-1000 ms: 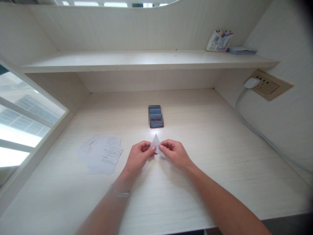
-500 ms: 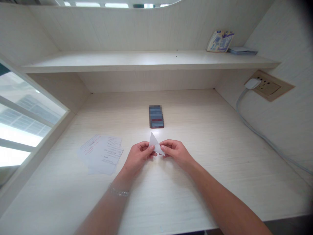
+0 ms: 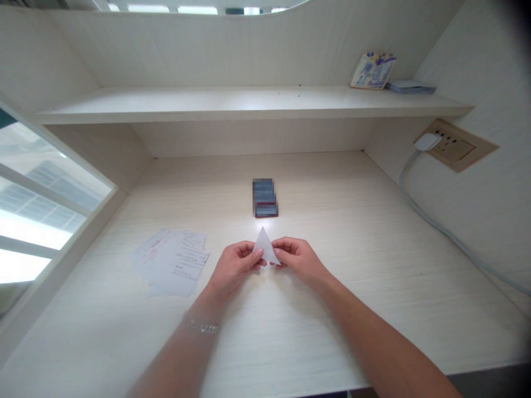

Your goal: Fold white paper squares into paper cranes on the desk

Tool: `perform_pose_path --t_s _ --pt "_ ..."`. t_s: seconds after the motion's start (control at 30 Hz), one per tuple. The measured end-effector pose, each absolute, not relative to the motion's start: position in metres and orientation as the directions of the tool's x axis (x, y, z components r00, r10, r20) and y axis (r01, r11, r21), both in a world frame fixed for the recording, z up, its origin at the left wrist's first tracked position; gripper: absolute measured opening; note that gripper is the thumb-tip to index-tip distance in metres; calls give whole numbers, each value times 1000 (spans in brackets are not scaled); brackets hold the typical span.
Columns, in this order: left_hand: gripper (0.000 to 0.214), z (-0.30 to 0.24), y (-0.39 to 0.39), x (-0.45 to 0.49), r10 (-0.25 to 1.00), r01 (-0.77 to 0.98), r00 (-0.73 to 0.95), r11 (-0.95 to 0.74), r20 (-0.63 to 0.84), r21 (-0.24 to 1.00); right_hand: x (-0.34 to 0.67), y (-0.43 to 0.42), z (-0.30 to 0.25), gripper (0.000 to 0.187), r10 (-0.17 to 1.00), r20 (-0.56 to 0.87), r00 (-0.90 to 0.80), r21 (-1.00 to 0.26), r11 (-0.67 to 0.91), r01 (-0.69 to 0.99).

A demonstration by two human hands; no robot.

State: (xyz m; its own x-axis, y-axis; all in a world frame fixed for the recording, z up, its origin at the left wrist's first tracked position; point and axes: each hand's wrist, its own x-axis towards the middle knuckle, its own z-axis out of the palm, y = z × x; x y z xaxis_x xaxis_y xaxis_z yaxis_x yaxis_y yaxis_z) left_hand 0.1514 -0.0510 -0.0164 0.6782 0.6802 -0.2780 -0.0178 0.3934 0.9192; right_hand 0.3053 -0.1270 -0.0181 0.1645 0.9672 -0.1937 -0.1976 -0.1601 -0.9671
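A small white folded paper triangle (image 3: pixel 265 247) points away from me just above the pale wooden desk (image 3: pixel 352 260). My left hand (image 3: pixel 233 266) pinches its left side with thumb and fingers closed. Its right side is pinched by my right hand (image 3: pixel 299 258), fingers curled. A thin bracelet sits on my left wrist. Both hands meet at the middle of the desk.
A phone (image 3: pixel 265 197) with a blurred screen lies flat beyond the hands. Several printed paper slips (image 3: pixel 172 262) lie to the left. A shelf (image 3: pixel 249 102) above carries a packet (image 3: pixel 372 70) at its right end. A wall socket (image 3: pixel 454 145) with a plugged cable (image 3: pixel 440 224) is on the right wall.
The paper triangle has tilted slightly between my fingers and now points straight away again. Both hands stay in nearly the same spot.
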Motion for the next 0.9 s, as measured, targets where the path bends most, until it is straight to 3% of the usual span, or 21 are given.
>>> perform_pose_path --t_s 0.23,0.63,0.9 --pt "24 -17 -54 154 701 38 672 292 -241 956 304 -127 -22 20 972 -164 166 -983 -147 -113" --pt "23 -19 -50 153 690 -127 649 514 -321 849 300 -131 -22 20 940 45 338 -989 -6 149" --pt "18 -16 -52 153 682 -163 662 537 -312 828 297 -131 -20 15 949 116 293 -969 44 242"
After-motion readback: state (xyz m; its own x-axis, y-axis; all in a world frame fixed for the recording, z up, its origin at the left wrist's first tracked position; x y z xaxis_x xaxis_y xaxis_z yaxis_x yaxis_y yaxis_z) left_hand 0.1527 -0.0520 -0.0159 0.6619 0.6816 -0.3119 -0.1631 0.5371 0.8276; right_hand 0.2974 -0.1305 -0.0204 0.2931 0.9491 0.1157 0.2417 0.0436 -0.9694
